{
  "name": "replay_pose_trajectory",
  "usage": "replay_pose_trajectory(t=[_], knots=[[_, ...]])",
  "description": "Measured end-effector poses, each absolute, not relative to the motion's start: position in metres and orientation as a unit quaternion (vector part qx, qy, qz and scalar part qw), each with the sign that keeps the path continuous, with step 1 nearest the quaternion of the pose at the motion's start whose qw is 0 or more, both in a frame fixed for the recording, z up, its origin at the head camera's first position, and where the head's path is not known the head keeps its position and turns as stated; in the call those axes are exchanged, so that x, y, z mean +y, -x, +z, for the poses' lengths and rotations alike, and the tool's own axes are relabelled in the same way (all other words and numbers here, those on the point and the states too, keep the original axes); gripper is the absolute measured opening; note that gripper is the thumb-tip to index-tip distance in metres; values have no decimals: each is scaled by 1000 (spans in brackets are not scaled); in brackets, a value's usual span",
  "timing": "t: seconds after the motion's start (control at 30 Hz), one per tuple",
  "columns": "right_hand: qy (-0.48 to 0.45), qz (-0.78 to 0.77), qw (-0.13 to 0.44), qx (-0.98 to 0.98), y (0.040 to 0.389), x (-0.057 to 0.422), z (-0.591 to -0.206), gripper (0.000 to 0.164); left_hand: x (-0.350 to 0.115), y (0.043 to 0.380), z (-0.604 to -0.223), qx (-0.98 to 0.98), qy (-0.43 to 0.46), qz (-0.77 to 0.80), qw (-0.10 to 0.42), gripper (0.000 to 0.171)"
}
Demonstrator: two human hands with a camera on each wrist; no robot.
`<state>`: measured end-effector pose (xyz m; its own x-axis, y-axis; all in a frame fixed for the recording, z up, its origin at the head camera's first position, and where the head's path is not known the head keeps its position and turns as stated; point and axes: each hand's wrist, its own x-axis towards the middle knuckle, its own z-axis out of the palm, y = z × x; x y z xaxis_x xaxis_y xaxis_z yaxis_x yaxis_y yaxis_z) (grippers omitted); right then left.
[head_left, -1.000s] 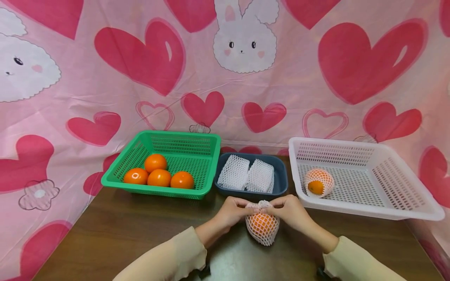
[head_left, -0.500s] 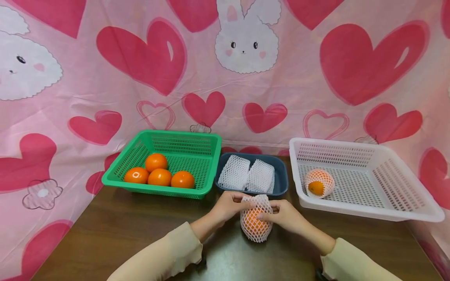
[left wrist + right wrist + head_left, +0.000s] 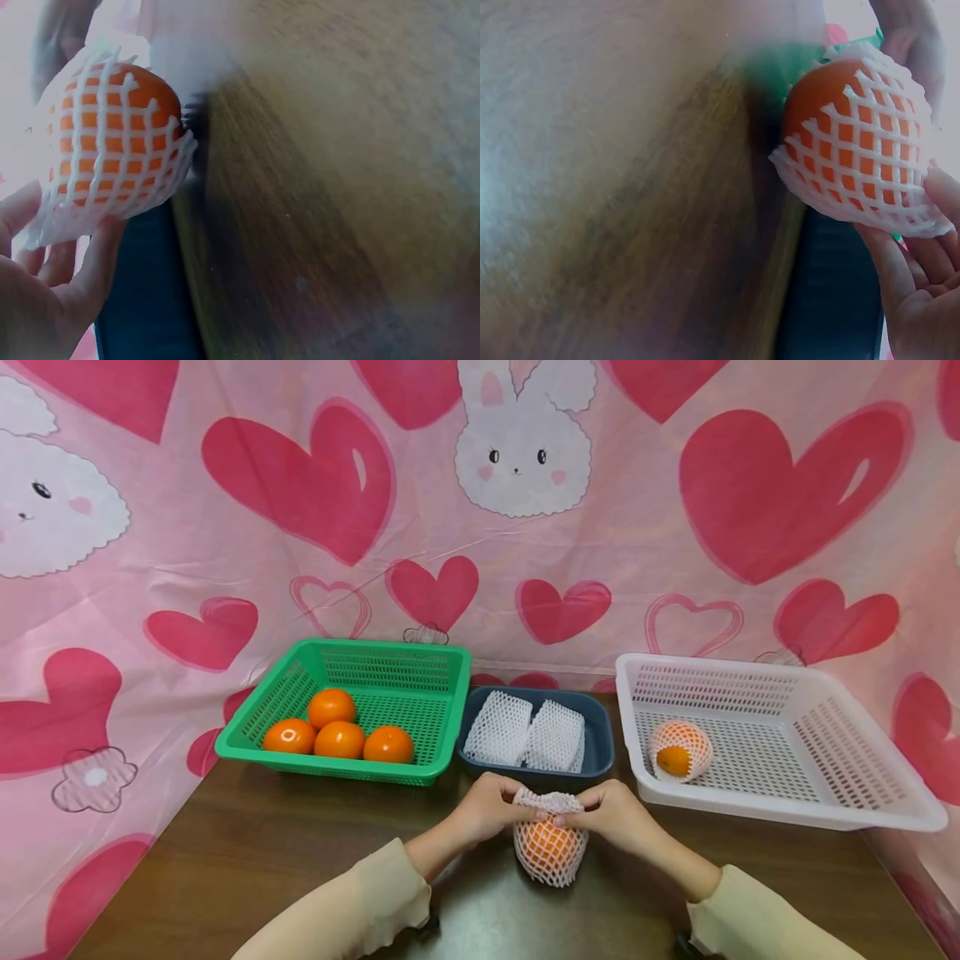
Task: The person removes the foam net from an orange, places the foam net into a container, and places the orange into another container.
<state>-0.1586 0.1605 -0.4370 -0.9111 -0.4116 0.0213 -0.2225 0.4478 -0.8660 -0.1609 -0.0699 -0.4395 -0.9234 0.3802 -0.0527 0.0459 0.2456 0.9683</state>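
An orange [image 3: 551, 847] in a white foam net sleeve [image 3: 531, 858] is held up in front of the person, close over the table. My left hand [image 3: 489, 810] pinches the sleeve's gathered upper edge from the left, and my right hand [image 3: 618, 817] pinches it from the right. Both thumbs lie on the near side, by the top of the fruit. In the left wrist view, the mesh [image 3: 97, 165] wraps most of the orange and leaves its lower end bare. The right wrist view shows the same bare end of the orange [image 3: 821, 97].
A green basket [image 3: 341, 766] with several bare oranges stands back left. Behind the hands, a dark blue tray [image 3: 604, 735] holds two flat foam sleeves [image 3: 498, 728]. In the white basket [image 3: 787, 810] at right lies one netted orange [image 3: 686, 743]. A heart-print cloth [image 3: 555, 543] hangs behind.
The netted orange has shifted slightly left over the second. My right thumb dipped onto the fruit midway, then returned towards the sleeve's upper edge. Baskets and tray stay put.
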Motion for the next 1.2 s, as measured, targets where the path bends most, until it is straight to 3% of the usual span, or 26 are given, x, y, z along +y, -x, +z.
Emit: replay_pose_trajectory(t=[0.1, 0.33, 0.57, 0.77, 0.97, 1.2], knots=[[197, -508, 98, 833, 159, 160, -439, 20, -70, 161, -440, 791, -134, 589, 103, 16], [264, -549, 188, 770, 161, 158, -447, 37, -73, 164, -436, 802, -111, 584, 57, 25], [244, -542, 169, 786, 160, 152, -451, 29, -76, 165, -433, 803, -110, 583, 54, 22], [214, -556, 154, 788, 160, 149, -451, 22, -79, 166, -434, 787, -128, 598, 88, 18], [183, -557, 133, 799, 159, 145, -447, 20, -82, 165, -437, 806, -138, 548, 175, 30], [121, -623, 186, 750, 159, 138, -447, 35, -84, 165, -436, 796, -125, 562, 187, 33]])
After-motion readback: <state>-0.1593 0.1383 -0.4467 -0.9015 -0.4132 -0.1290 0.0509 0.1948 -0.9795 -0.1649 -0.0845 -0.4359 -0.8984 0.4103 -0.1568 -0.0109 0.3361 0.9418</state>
